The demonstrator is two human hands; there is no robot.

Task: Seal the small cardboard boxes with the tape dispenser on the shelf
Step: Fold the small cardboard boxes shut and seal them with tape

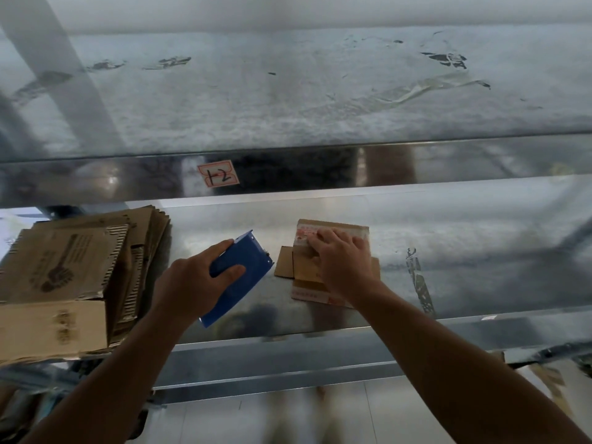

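Note:
A small flat cardboard box point(306, 270) with printed tape along its far and near edges lies on the metal shelf point(448, 251). My right hand point(342, 261) presses on top of it, fingers spread over the far taped edge. Left of the box, my left hand point(192, 280) grips a blue tape dispenser point(243, 267), thumb on its upper face and fingers wrapped under it. The dispenser is tilted, its toothed end pointing toward the box, a short gap between them.
A stack of flattened cardboard sheets point(70, 270) fills the shelf's left end. An upper shelf's front lip carries a label reading 12 point(218, 175). Tape scraps point(419, 280) stick to the shelf right of the box. The shelf's front edge point(288, 344) runs below my forearms.

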